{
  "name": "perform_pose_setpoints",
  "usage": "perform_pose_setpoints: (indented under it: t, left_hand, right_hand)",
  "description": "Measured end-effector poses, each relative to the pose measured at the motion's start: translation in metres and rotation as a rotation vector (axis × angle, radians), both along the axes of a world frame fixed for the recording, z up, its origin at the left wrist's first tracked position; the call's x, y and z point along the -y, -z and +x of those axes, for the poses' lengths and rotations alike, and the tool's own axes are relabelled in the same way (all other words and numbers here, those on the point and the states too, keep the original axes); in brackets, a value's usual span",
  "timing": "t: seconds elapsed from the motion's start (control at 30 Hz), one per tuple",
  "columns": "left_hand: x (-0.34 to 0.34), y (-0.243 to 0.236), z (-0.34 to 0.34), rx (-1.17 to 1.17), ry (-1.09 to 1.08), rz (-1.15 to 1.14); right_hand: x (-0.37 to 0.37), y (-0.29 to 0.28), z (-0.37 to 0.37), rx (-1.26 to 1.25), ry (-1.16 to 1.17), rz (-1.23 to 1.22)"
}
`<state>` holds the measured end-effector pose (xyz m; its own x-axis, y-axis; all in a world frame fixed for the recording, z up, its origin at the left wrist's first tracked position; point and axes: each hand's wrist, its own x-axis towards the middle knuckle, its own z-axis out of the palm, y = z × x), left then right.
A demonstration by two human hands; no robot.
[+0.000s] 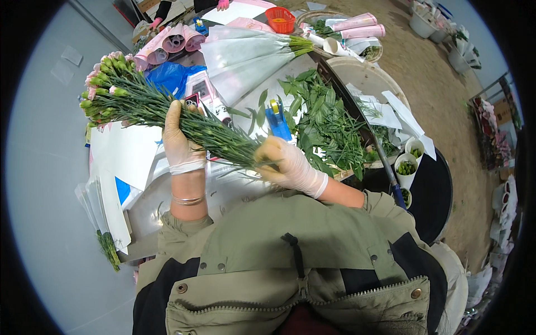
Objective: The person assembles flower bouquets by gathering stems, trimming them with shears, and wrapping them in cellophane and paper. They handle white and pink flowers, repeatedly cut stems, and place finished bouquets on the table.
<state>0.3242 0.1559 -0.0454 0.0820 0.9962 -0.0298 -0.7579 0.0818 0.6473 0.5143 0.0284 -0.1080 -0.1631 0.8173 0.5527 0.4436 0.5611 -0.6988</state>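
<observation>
Over the counter (223, 190) lies a bunch of carnations (162, 109), buds at far left. Left hand (180, 142) wraps mid-stems, fingers closed; right hand (287, 164) grips stem ends, fingers curled. A loosened grip could let stems slide out and scatter.

Bare desk (234, 192) shows only just below the held flower bunch (167, 111), hemmed in by the blue tape dispenser (277, 120) and leaf pile (326, 125) to the right and white paper sheets (125, 153) to the left.
</observation>
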Motion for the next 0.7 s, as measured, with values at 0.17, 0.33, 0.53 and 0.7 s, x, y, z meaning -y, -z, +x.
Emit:
perform_pose_setpoints:
  t: [0.17, 0.33, 0.53, 0.7]
  left_hand:
    - [0.001, -0.001, 0.0, 0.016, 0.011, -0.021]
    - [-0.012, 0.009, -0.016, 0.059, -0.029, -0.009]
    - [-0.044, 0.01, -0.091, 0.1, -0.202, -0.043]
    - [-0.039, 0.012, -0.103, 0.136, -0.224, 0.099]
  right_hand:
    - [-0.002, 0.003, 0.009, 0.066, -0.005, 0.005]
    - [0.002, 0.017, 0.027, 0.072, 0.02, 0.056]
    - [0.028, 0.061, 0.134, -0.431, 0.565, -0.192]
    - [0.021, 0.04, 0.311, -0.318, 1.208, -0.263]
